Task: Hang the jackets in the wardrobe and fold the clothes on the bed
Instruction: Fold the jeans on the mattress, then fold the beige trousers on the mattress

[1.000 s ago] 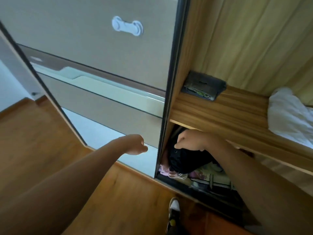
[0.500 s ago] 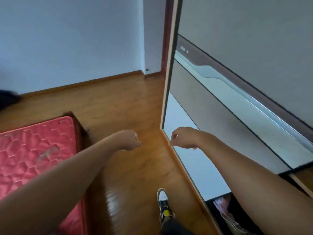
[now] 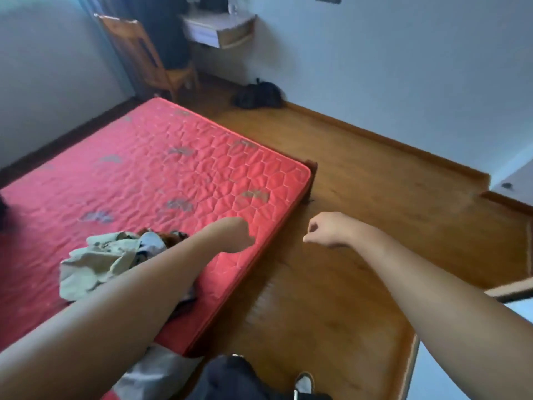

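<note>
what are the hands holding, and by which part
Nothing: the left hand and right hand are curled and bare; the clothes lie on the mattress.

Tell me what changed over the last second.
The right hand let go of the dark garment in the wardrobe, and the view swung left from the wardrobe to the red mattress, where a heap of clothes lies. Both hands are now curled and empty. The left hand held nothing throughout.
</note>
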{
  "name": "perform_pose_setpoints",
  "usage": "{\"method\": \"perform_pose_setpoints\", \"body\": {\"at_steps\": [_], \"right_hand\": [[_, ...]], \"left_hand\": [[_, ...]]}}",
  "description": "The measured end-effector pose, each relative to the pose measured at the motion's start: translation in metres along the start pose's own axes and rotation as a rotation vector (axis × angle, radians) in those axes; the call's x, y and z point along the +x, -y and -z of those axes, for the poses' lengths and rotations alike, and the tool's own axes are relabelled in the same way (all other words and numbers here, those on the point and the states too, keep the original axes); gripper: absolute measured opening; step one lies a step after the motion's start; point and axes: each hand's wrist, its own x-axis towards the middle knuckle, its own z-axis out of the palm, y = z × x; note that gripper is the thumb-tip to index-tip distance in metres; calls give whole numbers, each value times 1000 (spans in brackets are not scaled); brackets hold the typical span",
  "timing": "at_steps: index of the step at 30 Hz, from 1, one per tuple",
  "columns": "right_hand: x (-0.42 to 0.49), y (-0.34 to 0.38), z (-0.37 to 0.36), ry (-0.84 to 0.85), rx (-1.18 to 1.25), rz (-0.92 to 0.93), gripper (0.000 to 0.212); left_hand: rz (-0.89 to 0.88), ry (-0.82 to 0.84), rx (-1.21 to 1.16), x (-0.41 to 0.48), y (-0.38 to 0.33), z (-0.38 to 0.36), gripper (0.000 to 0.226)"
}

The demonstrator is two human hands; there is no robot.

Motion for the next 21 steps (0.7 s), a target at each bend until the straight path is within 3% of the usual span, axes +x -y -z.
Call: {"method": "perform_pose_setpoints", "body": {"at_steps": [13,17,21], "right_hand": [[181,278,-15,199,-371,465,33],[212,342,-31,251,-460,552,29],[251,393,-59,292,-560,624,27]], "left_hand": [[565,-49,-467,-9,260,-60,34],[681,-59,-560,-21,313,-76,24],[806,-38,-609,-25,356,-101,34]]}}
